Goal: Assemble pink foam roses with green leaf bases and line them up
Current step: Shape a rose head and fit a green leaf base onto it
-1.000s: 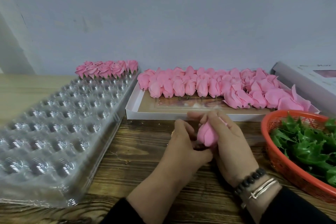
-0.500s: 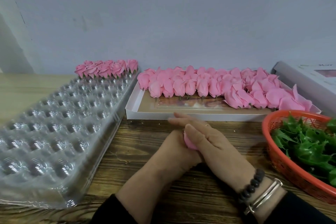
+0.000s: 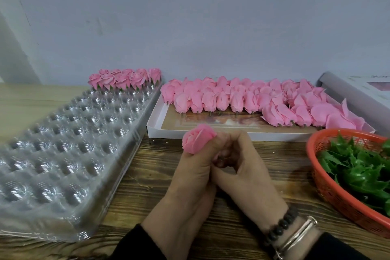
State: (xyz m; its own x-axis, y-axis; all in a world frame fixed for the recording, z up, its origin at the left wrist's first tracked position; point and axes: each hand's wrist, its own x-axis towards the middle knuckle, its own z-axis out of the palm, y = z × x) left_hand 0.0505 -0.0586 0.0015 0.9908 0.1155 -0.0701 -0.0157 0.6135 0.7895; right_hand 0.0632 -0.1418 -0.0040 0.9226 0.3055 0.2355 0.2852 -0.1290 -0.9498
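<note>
Fingers (image 3: 213, 143) of the left hand (image 3: 196, 167) are curled round a pink foam rose (image 3: 197, 138), gripping it low on the bloom, petals facing the upper left of the frame. Right hand (image 3: 244, 167) sits against the left at centre frame, its fingers bent inward at the underside of the rose; whether they pinch anything cannot be told, as the contact point is hidden. Right wrist carries a dark bead bracelet (image 3: 281, 225) and a metal bangle (image 3: 299, 233). Both hands are over a wooden table (image 3: 147, 186).

Beyond the hands, centre of frame: a shallow white box (image 3: 155, 125) holding rows of loose pink roses (image 3: 253, 99) lying on their sides, short stems toward the viewer. Right edge: an orange basket (image 3: 329, 183) filled with green leaf bases (image 3: 358, 167). Left half: a clear plastic blister tray (image 3: 63, 143) with round cavities; at its far end, upper left of centre, a line of finished roses (image 3: 124, 79) standing upright with green showing beneath. Upper right: part of a white box lid (image 3: 358, 95) against a pale wall (image 3: 190, 17)
</note>
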